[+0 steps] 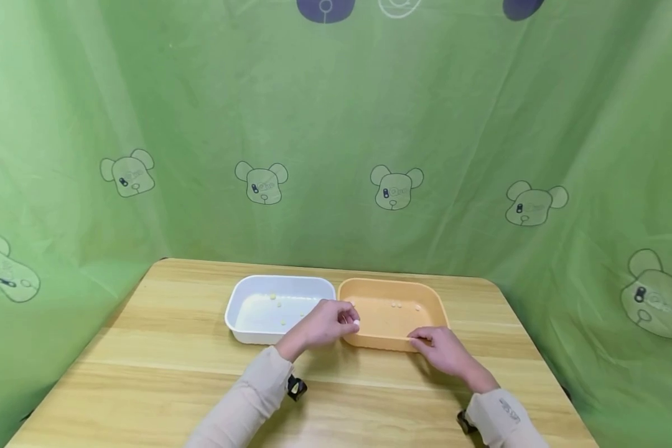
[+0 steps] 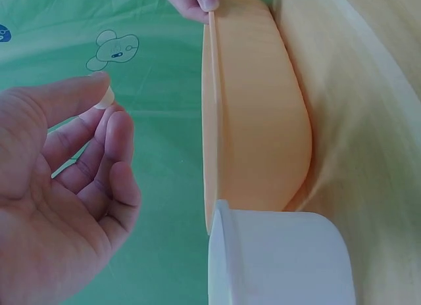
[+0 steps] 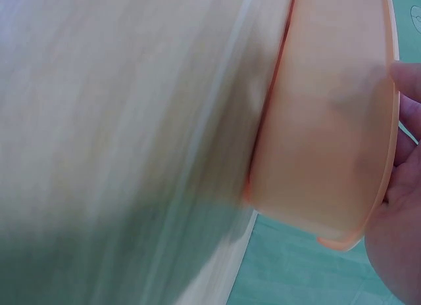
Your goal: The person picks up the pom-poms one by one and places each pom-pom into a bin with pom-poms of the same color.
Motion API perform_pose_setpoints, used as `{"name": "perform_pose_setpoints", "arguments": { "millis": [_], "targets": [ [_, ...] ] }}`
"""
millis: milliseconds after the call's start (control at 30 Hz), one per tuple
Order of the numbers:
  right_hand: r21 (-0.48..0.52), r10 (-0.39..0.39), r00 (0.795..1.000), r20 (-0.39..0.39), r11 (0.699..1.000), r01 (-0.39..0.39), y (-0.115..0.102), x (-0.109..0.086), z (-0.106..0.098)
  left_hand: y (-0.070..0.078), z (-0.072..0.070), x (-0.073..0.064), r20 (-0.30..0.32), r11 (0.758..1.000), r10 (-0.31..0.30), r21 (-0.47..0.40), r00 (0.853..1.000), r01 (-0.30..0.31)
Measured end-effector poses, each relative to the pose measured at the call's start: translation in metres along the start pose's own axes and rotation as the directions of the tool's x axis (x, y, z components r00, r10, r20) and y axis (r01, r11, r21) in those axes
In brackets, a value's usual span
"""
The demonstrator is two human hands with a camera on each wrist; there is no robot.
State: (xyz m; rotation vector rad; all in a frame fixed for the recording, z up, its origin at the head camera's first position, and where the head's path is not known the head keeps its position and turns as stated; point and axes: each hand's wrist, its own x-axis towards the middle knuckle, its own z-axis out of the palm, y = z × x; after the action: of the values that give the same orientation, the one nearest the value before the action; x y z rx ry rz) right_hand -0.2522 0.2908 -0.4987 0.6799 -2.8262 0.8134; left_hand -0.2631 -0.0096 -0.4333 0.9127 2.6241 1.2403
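My left hand [image 1: 323, 323] is above the near left corner of the orange tray [image 1: 389, 342]. Between thumb and fingertips it pinches a small whitish piece [image 2: 105, 99], rounded on its visible side. The right hand [image 1: 447, 352] grips the orange tray's near rim toward its right end, thumb outside and fingers over the inner side. A few small pale pieces [image 1: 396, 305] lie on that tray's floor. Beside it on the left stands a white tray [image 1: 241, 330] holding several small yellowish pieces [image 1: 273, 297]; my left hand and wrist cover its near right corner.
Both trays stand side by side on a wood-patterned table [image 1: 162, 348], toward its far edge. A green curtain [image 1: 325, 230] with printed bear heads hangs behind the table and along both sides.
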Motion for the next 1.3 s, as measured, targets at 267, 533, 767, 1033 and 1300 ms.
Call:
{"name": "perform_pose_setpoints", "arguments": {
  "millis": [267, 533, 767, 1033, 1300],
  "targets": [
    [-0.017, -0.015, 1.0, 0.0, 1.0, 0.015, 0.001, 0.001, -0.003, 0.005, 0.003, 0.015, 0.0, 1.0, 0.003, 0.022, 1.0, -0.003],
    [-0.02, -0.039, 0.999, -0.006, 0.999, 0.039, -0.001, 0.003, -0.007, 0.016, 0.005, 0.031, 0.01, 0.999, 0.005, 0.036, 1.0, -0.005],
    [-0.025, -0.042, 0.999, -0.004, 0.999, 0.042, 0.001, 0.004, -0.007, 0.016, 0.015, 0.045, 0.027, 0.998, 0.018, 0.062, 0.999, -0.019],
    [-0.019, -0.037, 0.999, -0.016, 0.999, 0.036, 0.001, 0.004, -0.005, 0.007, 0.032, 0.058, 0.033, 0.989, 0.016, 0.145, 0.999, -0.021],
    [-0.013, -0.036, 0.999, 0.005, 0.999, 0.036, 0.003, 0.002, -0.002, 0.003, 0.041, 0.065, 0.033, 0.981, -0.062, 0.186, 0.998, 0.055]
  ]
}}
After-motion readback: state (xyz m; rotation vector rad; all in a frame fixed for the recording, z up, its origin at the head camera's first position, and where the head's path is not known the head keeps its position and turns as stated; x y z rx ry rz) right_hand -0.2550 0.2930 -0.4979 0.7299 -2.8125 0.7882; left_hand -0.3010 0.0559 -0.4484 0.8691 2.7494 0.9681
